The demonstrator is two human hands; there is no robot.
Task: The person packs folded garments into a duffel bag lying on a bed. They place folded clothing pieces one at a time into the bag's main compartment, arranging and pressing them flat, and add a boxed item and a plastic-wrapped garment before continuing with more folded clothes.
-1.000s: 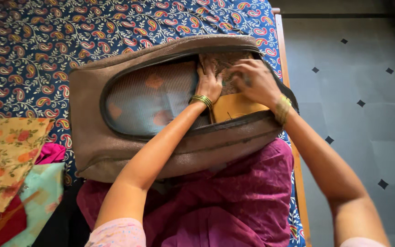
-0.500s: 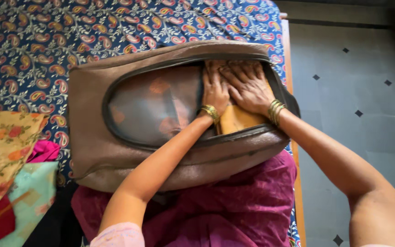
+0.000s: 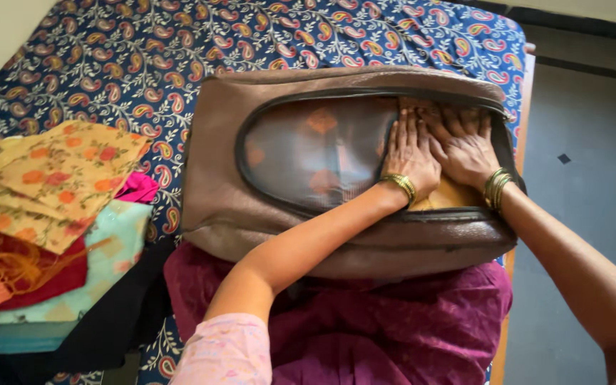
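I see a matt, rough brown cloth bag (image 3: 265, 207), its sheer mesh panel (image 3: 315, 153), shiny metal bangles (image 3: 497, 189), and printed cotton bedsheet (image 3: 144, 50).

I see the bag (image 3: 251, 207) in the middle of the frame, lying on the bed (image 3: 144, 50), which fills the upper left, with its near edge resting on a cloth (image 3: 393, 328) at the bottom centre. Inside its opening, toward the right, my left hand (image 3: 411, 153) and right hand (image 3: 465, 146) lie flat side by side, touching, on folded fabric (image 3: 454, 196). A stack of folded clothes (image 3: 44, 214) sits on the bed at the left edge, and the floor (image 3: 593, 142) runs down the right side.
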